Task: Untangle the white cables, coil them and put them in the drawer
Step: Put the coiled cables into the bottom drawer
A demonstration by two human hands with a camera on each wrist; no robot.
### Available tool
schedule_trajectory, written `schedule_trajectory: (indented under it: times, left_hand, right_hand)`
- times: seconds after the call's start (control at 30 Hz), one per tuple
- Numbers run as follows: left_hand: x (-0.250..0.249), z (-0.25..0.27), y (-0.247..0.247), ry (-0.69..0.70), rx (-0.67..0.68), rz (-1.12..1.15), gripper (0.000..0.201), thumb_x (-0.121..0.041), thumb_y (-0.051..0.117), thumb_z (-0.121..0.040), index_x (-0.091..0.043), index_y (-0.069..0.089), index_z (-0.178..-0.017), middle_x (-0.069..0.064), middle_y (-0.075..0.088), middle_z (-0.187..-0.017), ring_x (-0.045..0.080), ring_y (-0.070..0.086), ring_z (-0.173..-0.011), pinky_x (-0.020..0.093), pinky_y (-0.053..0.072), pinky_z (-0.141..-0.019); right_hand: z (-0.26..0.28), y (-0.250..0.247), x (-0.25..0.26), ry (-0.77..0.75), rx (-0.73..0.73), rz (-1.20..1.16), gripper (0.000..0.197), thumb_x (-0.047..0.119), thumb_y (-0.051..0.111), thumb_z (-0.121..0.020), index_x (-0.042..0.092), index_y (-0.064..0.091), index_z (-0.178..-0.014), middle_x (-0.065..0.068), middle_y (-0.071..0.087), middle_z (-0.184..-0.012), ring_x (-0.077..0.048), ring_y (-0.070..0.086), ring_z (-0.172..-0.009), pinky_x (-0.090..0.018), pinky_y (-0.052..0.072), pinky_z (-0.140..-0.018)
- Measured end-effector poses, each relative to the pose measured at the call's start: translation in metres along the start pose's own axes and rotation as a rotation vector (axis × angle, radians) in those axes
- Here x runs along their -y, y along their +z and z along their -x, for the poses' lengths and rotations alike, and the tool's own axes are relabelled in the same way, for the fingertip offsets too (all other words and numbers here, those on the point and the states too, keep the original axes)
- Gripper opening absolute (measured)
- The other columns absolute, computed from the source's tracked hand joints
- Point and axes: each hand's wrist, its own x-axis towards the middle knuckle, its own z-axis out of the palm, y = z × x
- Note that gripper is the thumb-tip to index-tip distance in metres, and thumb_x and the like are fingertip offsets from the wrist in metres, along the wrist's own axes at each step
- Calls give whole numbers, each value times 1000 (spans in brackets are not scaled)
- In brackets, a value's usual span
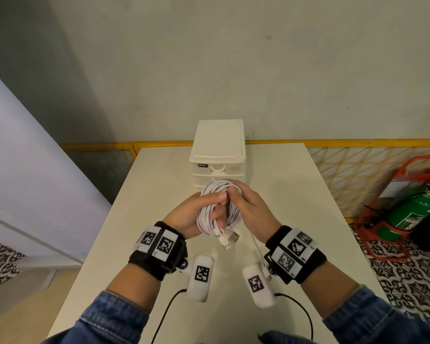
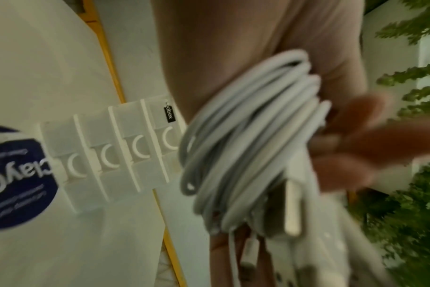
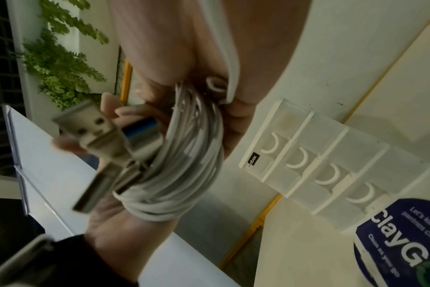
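**White cables coiled and held in both hands above the desk**

White cables (image 1: pixel 219 209) are wound into one loose bundle of many loops, held in the air over the middle of the desk (image 1: pixel 159 194), just in front of the drawer unit (image 1: pixel 219 150).

Far left in the head view, a pale blue panel leans beside the desk, above a patterned floor. The left hand (image 1: pixel 191 214) comes next: its fingers pass through the middle of the coil and curl round the loops, so the bundle hangs on that hand. In the left wrist view the coil (image 2: pixel 246 145) lies across the palm, blurred. USB plugs (image 1: pixel 230 238) stick out from the lower end of the coil, toward the person; the right wrist view shows one metal plug (image 3: pixel 86 124) close up, with a blue-tipped one just behind it.

The right hand (image 1: pixel 251 209) closes on the right side of the same coil, thumb and fingers pinching the loops near the top. A single white strand trails from the bundle down past the right wrist.

Behind the hands, the drawer unit stands at the far edge of the desk, white with translucent drawers, all closed. Both wrist views show four drawer fronts with crescent handles.

Right of the desk, a green fire extinguisher (image 1: pixel 412 209) sits in a red stand on the floor, before a yellow lattice fence.
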Motion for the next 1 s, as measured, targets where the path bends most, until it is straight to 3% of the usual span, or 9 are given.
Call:
schedule_trajectory:
  times: [0.07, 0.13, 0.23, 0.37, 0.5, 0.63, 0.73, 0.9, 1.0]
  left_hand:
    - [-2, 1, -1, 18, -187, -172, 32, -30, 73, -81, -15, 63, -54, 13, 54, -58, 20, 61, -53, 27, 51, -56]
    - [-2, 1, 0, 74, -312, -226, 26, -29, 68, -82, -12, 64, -63, 12, 52, -61, 20, 57, -53, 26, 50, -54]
    - [4, -1, 6, 238, -419, -162, 24, -26, 60, -87, -2, 59, -92, 5, 46, -55, 15, 49, -49, 23, 47, -49]
    - [14, -5, 3, 375, -522, -5, 33, -32, 59, -87, -5, 52, -103, -2, 44, -53, 11, 45, -49, 25, 45, -53]
    - [13, -6, -4, 463, -574, 121, 27, -34, 56, -87, -10, 46, -95, -3, 41, -56, 10, 43, -49, 21, 44, -49]
    - [14, -8, -11, 522, -602, -117, 16, -26, 58, -92, -13, 50, -96, -2, 56, -70, 8, 56, -60, 21, 48, -58]
    - [23, -4, -20, 502, -534, -296, 7, -17, 49, -96, -18, 51, -102, -1, 62, -90, 0, 62, -77, 16, 50, -69]
    - [29, 6, -38, 319, -458, -358, 41, -42, 36, -92, -12, 48, -116, -6, 60, -101, -12, 59, -84, 7, 44, -75]
    - [36, 6, -48, 204, -414, -378, 42, -43, 31, -95, -14, 44, -123, -10, 58, -105, -18, 57, -85, 2, 42, -75]
  right_hand:
    - [-3, -4, -2, -28, -28, 58, 24, 28, 45, -96, 20, 57, -116, 2, 67, -103, -6, 62, -96, -17, 46, -85]
    - [-5, -5, -4, -26, -46, 73, 27, 28, 47, -96, 19, 57, -119, 1, 67, -107, -10, 63, -99, -23, 47, -88]
    - [-5, 4, -6, 20, -120, -73, 44, 45, 50, -90, 18, 55, -124, -3, 65, -114, -19, 62, -106, -37, 49, -93]
    - [-7, 18, -8, 75, -184, -292, 62, 59, 58, -80, 18, 52, -128, -11, 62, -122, -30, 59, -111, -49, 46, -97]
    - [-8, 35, -14, 132, -253, -443, 38, 37, 43, -95, 22, 52, -129, -7, 60, -126, -25, 55, -119, -41, 48, -97]
    - [-15, 49, -11, 188, -296, -665, 48, 38, 38, -95, 13, 45, -135, -15, 58, -129, -28, 56, -118, -37, 50, -94]
    - [-21, 54, -11, 208, -400, -685, 60, 50, 44, -88, 10, 47, -133, -19, 59, -126, -32, 57, -116, -40, 52, -91]
    - [-21, 61, -22, 149, -508, -613, 48, 42, 49, -86, 12, 58, -122, -17, 65, -115, -31, 64, -104, -43, 54, -85]
    - [-20, 66, -32, 128, -573, -574, 61, 54, 62, -76, 11, 59, -120, -18, 65, -114, -34, 63, -105, -45, 53, -86]
